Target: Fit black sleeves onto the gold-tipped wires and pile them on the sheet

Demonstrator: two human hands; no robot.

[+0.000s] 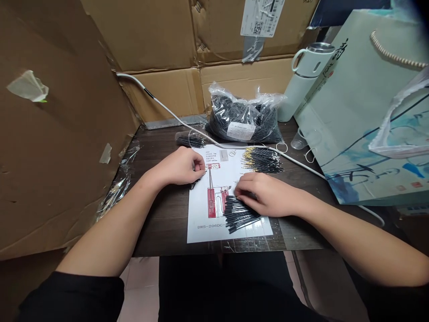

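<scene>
My left hand point(183, 166) is over the left edge of a printed white sheet point(201, 235), its thumb and fingertips pinched together. Whatever they hold is too small to make out. A few short black pieces point(195, 183) lie partly hidden just below it. My right hand point(263, 193) rests at the upper end of a pile of thin black wires point(241, 215) on the sheet. Its fingers are curled together, and I cannot see what is between them. Farther back, a second bundle of black wires point(264, 160) with gold-coloured tips lies side by side.
A clear plastic bag point(246, 116) full of black pieces stands behind the sheet, beside a tipped clear cup point(189, 138). A white cable point(174, 115) crosses the dark table. At right are a pale bottle point(298, 89) and a paper bag point(362, 107). Cardboard walls point(161, 36) enclose the table.
</scene>
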